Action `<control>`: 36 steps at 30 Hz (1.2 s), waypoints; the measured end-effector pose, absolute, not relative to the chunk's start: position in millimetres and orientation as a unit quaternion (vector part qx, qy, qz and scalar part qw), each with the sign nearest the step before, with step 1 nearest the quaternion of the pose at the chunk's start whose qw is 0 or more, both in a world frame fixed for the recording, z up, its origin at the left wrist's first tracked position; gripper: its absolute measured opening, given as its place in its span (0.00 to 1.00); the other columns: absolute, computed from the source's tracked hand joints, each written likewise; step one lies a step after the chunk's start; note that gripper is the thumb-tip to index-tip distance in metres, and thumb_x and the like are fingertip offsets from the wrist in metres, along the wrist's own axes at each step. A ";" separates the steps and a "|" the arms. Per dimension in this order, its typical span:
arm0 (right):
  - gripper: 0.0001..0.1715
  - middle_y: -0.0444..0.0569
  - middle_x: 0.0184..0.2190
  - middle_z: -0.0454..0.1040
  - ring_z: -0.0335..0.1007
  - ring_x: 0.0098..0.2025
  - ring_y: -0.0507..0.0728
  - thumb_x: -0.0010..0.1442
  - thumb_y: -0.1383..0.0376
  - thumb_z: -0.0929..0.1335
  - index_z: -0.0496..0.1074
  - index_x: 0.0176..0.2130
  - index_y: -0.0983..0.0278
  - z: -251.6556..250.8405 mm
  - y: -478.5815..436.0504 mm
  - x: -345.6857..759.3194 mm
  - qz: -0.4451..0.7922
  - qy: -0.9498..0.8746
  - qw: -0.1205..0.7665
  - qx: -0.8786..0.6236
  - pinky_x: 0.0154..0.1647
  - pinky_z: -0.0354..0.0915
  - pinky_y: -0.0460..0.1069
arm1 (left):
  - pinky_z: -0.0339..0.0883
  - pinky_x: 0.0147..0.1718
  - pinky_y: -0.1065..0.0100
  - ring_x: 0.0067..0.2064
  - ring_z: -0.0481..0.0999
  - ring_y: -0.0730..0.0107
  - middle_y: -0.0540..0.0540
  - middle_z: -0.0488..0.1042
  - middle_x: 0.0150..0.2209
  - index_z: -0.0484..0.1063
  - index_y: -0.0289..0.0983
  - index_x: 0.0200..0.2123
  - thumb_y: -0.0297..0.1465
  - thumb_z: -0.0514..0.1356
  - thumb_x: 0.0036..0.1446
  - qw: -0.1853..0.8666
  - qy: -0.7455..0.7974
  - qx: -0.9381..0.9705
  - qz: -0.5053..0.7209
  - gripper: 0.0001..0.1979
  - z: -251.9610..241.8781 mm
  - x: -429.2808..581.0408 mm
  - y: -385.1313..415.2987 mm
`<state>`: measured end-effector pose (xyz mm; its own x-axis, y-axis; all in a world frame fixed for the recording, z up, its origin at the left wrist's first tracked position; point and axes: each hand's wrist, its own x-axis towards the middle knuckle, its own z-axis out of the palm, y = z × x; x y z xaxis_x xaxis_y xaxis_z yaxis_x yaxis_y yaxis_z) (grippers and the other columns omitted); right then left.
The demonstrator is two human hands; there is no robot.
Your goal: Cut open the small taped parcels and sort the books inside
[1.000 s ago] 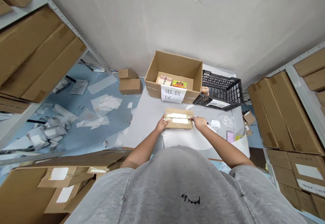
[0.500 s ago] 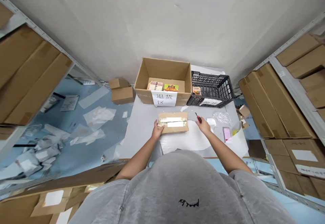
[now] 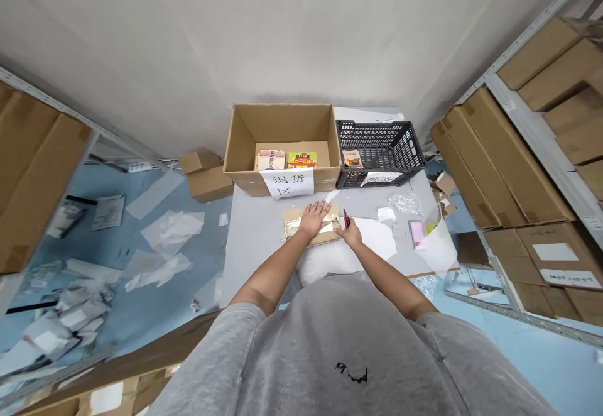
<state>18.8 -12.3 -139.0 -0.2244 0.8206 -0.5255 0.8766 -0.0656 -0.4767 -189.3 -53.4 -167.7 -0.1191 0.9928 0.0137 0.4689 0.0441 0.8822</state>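
A small taped cardboard box [image 3: 325, 237] lies on the grey table near its front edge. My left hand [image 3: 315, 218] rests flat on top of it with the fingers spread, covering part of its tape and white label. At the box's right end is my right hand [image 3: 350, 234], closed round a red and black cutter [image 3: 347, 218] whose tip points away from me. The right hand's fingers touch or nearly touch the box edge.
Behind stand a large open carton [image 3: 282, 181] holding packets and a black crate [image 3: 377, 179]. Clear plastic [image 3: 406, 203] and a pink card [image 3: 417, 235] lie right. Shelves of boxes flank both sides; papers [image 3: 173, 234] litter the floor left.
My left hand has moved from the box's left edge onto its top. My right hand has come left with the cutter to the box's right end. The camera view has shifted.
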 end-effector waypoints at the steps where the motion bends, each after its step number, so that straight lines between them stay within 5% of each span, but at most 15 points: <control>1: 0.35 0.53 0.47 0.85 0.85 0.49 0.63 0.72 0.53 0.72 0.64 0.70 0.61 -135.1 -14.6 19.6 -0.375 0.680 0.030 0.629 0.47 0.76 0.51 | 0.30 0.80 0.42 0.80 0.56 0.36 0.34 0.68 0.75 0.78 0.45 0.67 0.42 0.75 0.59 0.337 0.640 0.571 0.387 0.33 -170.3 -188.4 -52.2; 5: 0.19 0.51 0.39 0.84 0.85 0.37 0.60 0.79 0.59 0.63 0.65 0.65 0.61 -119.6 -30.0 24.2 -0.404 0.641 -0.031 0.652 0.40 0.77 0.49 | 0.36 0.80 0.39 0.79 0.56 0.37 0.35 0.66 0.76 0.73 0.44 0.72 0.42 0.67 0.68 0.275 0.678 0.619 0.287 0.32 -172.0 -185.9 -55.9; 9: 0.12 0.40 0.23 0.75 0.77 0.21 0.55 0.82 0.58 0.59 0.64 0.58 0.60 -110.7 -45.8 27.7 -0.534 0.556 -0.077 0.632 0.25 0.73 0.45 | 0.45 0.78 0.40 0.77 0.60 0.37 0.34 0.61 0.79 0.63 0.42 0.79 0.42 0.57 0.75 0.181 0.702 0.678 0.122 0.33 -164.2 -182.4 -56.7; 16: 0.15 0.42 0.22 0.74 0.79 0.20 0.61 0.83 0.55 0.57 0.63 0.58 0.61 -108.3 -38.4 0.0 -0.594 0.492 -0.041 0.635 0.21 0.75 0.50 | 0.51 0.75 0.42 0.74 0.65 0.37 0.32 0.65 0.76 0.64 0.42 0.78 0.43 0.57 0.76 0.138 0.698 0.698 0.080 0.32 -160.2 -179.9 -56.4; 36: 0.15 0.45 0.27 0.76 0.74 0.16 0.57 0.84 0.57 0.56 0.62 0.58 0.62 -94.3 -47.0 -6.0 -0.538 0.557 0.021 0.632 0.19 0.71 0.47 | 0.60 0.68 0.44 0.66 0.72 0.38 0.30 0.71 0.71 0.68 0.41 0.76 0.42 0.56 0.76 0.132 0.695 0.701 0.091 0.30 -158.9 -178.5 -56.2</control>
